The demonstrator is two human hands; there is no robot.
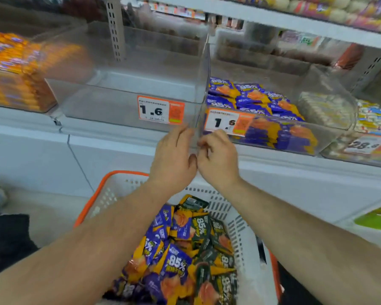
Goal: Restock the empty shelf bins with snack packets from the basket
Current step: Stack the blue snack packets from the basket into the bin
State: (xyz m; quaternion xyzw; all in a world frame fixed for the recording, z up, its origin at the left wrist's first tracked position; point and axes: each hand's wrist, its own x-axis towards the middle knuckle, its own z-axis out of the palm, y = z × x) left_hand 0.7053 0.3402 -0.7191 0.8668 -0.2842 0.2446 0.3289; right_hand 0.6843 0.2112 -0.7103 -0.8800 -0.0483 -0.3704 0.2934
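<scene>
Head view. Both hands meet at frame centre on the front edge of the clear plastic divider [204,89] between two transparent shelf bins. Left hand [174,157]: fingers fairly straight, laid against the divider's left side, holding nothing. Right hand [218,155]: fingers curled at the divider's front edge, apparently pinching it; exact contact blurred.

Empty clear bin with a 1.6 price tag [119,106]: left of the divider, no packets in it. Clear bin on the right [330,137]: part-filled with purple-and-yellow snack packets [251,97].

White slotted basket with orange rim [110,194]: lower centre, below the forearms, holding purple and dark-green packets [180,249].

Judgement: step in hand is adjusting the divider before filling. Next move calls for freeing one hand, reaching down into the basket, and carrying packets to the empty bin.
</scene>
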